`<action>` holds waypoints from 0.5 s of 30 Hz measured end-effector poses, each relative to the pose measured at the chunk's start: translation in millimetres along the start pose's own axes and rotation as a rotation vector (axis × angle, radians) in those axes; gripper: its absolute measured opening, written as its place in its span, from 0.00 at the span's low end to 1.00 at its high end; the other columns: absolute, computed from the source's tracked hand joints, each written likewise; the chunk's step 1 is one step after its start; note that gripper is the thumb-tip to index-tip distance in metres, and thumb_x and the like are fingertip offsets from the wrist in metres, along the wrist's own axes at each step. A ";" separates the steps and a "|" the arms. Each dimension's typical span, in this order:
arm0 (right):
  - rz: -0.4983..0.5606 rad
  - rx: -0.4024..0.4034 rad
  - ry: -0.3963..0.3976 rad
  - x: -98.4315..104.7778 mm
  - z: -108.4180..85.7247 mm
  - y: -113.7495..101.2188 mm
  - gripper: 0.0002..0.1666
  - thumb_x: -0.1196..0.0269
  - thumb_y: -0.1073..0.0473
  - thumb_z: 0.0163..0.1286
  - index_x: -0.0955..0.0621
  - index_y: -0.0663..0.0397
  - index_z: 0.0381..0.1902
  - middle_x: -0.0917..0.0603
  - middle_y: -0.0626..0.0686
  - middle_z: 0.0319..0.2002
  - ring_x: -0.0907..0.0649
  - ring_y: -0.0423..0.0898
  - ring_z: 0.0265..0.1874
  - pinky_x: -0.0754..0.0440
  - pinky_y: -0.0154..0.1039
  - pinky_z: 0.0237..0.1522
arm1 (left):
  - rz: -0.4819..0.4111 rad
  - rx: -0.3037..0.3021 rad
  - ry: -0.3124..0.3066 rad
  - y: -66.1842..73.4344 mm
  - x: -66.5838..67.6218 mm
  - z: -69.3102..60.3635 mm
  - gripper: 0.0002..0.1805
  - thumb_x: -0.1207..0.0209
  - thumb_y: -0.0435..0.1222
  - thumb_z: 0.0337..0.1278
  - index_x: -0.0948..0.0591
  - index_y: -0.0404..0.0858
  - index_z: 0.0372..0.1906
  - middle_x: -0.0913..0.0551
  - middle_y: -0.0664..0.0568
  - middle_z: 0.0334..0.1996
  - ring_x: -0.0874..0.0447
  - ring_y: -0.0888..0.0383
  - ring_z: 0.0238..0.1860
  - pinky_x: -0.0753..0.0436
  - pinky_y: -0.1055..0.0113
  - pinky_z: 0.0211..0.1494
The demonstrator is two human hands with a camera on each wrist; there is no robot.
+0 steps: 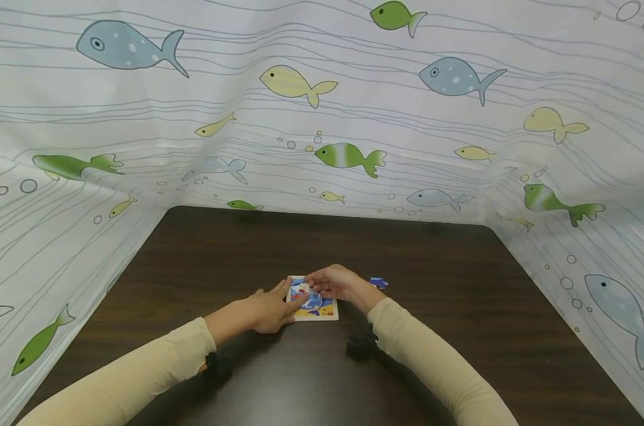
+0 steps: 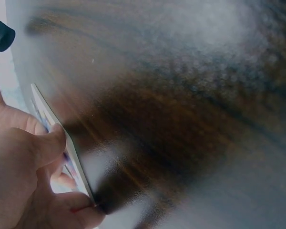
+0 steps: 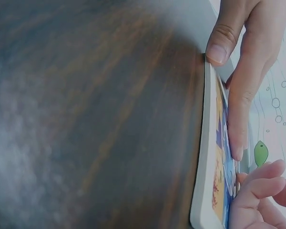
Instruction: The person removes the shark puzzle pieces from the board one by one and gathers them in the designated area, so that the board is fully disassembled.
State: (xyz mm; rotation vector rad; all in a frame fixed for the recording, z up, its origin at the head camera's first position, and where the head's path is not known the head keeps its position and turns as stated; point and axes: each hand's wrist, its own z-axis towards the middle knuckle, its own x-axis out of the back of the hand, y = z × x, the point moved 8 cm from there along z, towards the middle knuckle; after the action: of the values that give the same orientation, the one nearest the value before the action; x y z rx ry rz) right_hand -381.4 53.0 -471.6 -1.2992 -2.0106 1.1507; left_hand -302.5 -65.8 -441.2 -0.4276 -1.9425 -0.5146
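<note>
The puzzle board [image 1: 327,312] is lying on the table [image 1: 322,370] between the hands. The left hand [image 1: 271,310] is resting along the board's side, fingers extended, one reaching onto the picture. The right hand [image 1: 342,283] is curling its fingers over the far part; whether they are grasping anything, I cannot tell. The puzzle is probably nearing completion, with much of its picture showing; a loose piece [image 1: 378,283] is lying just right of the right hand, apparently waiting to be fitted.

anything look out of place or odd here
A small blue-purple jigsaw-shaped piece lies alone on the dark brown table, right of the flat white-edged picture board that the left hand touches, so it looks stray. No spill or damage shows.
</note>
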 end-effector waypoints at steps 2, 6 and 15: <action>-0.007 0.000 0.002 -0.6 -0.2 -0.5 0.19 0.47 0.61 0.73 0.22 0.67 0.56 0.19 0.47 0.25 0.23 0.38 0.23 0.27 0.29 0.27 | 0.001 0.002 0.004 -0.4 -0.7 0.3 0.31 0.56 0.51 0.72 0.47 0.57 0.76 0.59 0.35 0.76 0.55 0.43 0.77 0.39 0.36 0.67; -0.028 -0.007 0.022 -1.3 -1.4 -2.0 0.18 0.46 0.62 0.72 0.21 0.68 0.54 0.19 0.47 0.25 0.22 0.38 0.21 0.26 0.30 0.26 | -0.004 0.003 0.012 -0.5 -2.0 1.0 0.31 0.56 0.52 0.72 0.47 0.58 0.76 0.58 0.34 0.76 0.55 0.41 0.77 0.39 0.36 0.67; 0.064 -0.036 0.042 -1.6 3.0 -0.6 0.16 0.48 0.65 0.72 0.20 0.71 0.50 0.19 0.50 0.25 0.24 0.39 0.22 0.25 0.29 0.27 | 0.017 0.003 0.019 -2.4 -1.2 1.4 0.31 0.55 0.52 0.71 0.46 0.58 0.76 0.57 0.35 0.76 0.55 0.42 0.77 0.37 0.36 0.66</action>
State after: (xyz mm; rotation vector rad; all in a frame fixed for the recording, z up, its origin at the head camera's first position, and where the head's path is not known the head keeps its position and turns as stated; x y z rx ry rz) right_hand -383.2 50.2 -472.6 -1.4029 -1.9813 1.1109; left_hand -304.3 -67.2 -443.2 -0.4351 -1.9195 -0.5026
